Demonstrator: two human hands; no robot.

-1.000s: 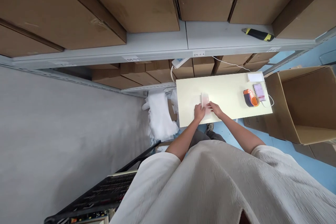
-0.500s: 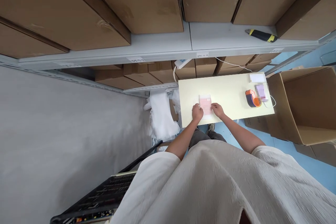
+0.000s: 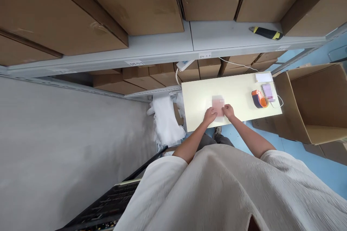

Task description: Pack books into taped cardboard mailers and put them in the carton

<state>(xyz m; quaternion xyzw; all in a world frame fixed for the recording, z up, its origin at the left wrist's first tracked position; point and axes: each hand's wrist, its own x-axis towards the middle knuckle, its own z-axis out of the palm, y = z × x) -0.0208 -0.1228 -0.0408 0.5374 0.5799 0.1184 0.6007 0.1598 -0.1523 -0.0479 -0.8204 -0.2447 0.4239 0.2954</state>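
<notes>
A small pink flat packet [image 3: 218, 105] lies on the pale yellow table [image 3: 235, 88], near its front edge. My left hand [image 3: 209, 116] grips the packet's near left corner with curled fingers. On its near right corner, my right hand [image 3: 229, 111] pinches the packet the same way. Both forearms reach forward from my white shirt.
An orange tape dispenser [image 3: 258, 99], a purple item [image 3: 268, 91] and a white pad [image 3: 263, 77] sit at the table's right end. An open cardboard box [image 3: 311, 101] stands to the right. Shelves of cartons rise behind, with a yellow-black cutter [image 3: 266, 33]. White bags [image 3: 165, 121] hang at left.
The pink packet and both hands have shifted slightly right on the table. The hands have drawn closer together on its near edge.
</notes>
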